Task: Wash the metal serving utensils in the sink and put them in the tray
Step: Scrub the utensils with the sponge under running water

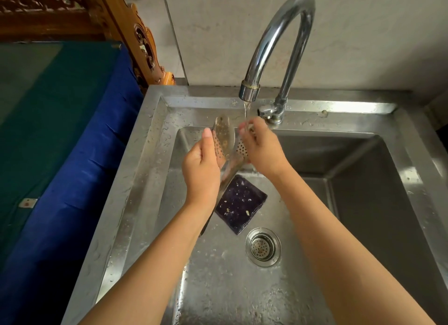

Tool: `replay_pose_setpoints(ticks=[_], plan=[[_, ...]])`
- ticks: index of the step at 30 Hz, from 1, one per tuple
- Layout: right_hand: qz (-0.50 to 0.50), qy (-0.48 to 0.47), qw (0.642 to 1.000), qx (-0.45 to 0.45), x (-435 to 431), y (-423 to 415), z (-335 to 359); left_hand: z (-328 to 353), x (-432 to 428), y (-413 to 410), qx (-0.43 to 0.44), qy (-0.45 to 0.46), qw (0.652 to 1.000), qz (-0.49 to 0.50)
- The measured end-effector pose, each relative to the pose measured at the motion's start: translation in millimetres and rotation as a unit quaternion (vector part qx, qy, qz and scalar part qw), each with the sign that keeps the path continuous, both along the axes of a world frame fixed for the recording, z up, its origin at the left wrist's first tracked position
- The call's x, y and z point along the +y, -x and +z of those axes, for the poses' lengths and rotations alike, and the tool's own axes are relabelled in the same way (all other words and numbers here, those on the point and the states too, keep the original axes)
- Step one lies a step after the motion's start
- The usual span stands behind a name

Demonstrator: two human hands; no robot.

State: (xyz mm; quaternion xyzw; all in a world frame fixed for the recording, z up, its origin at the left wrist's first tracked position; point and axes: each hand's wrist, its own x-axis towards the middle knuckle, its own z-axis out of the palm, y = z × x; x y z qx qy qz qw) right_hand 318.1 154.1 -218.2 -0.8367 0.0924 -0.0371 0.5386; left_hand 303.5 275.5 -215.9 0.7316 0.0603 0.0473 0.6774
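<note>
the left hand (202, 170) is gripping two perforated metal serving utensils (224, 135) over the sink (150, 179), while the right hand (260, 149) is curling closed around one under the running tap (271, 46).

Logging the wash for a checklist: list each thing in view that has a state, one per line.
faucet: running, thin stream.
perforated utensils: two, held together under the stream.
left hand: gripping the utensils.
right hand: gripping a perforated head, in the stream.
sponge: lying flat on the sink floor, flecked with scraps.
drain strainer: seated in place.
sink: wet, beaded with droplets.
</note>
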Motion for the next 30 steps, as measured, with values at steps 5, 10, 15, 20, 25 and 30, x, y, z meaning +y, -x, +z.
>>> replay_pose_setpoints(ticks=[5,10,15,20,25,30], plan=[[0.122,-0.039,0.991,0.043,-2,-1,5,2,6,-3,0.012,0.013,1.000,0.009],[-0.065,-0.011,0.998,-0.020,7,-7,1,13,7,-3,0.003,0.029,1.000,-0.010],[-0.199,-0.108,0.972,-0.065,18,-10,-4,18,10,1,-0.076,-0.011,0.996,-0.036],[-0.067,-0.369,0.927,-0.005,20,-6,3,17,15,-6,-0.038,-0.021,0.998,-0.035],[0.079,-0.525,0.847,-0.008,17,-6,9,2,16,-25,0.165,0.161,0.973,0.012],[-0.031,-0.477,0.878,-0.017,20,-4,11,-6,9,-30,0.287,0.163,0.944,-0.022]])
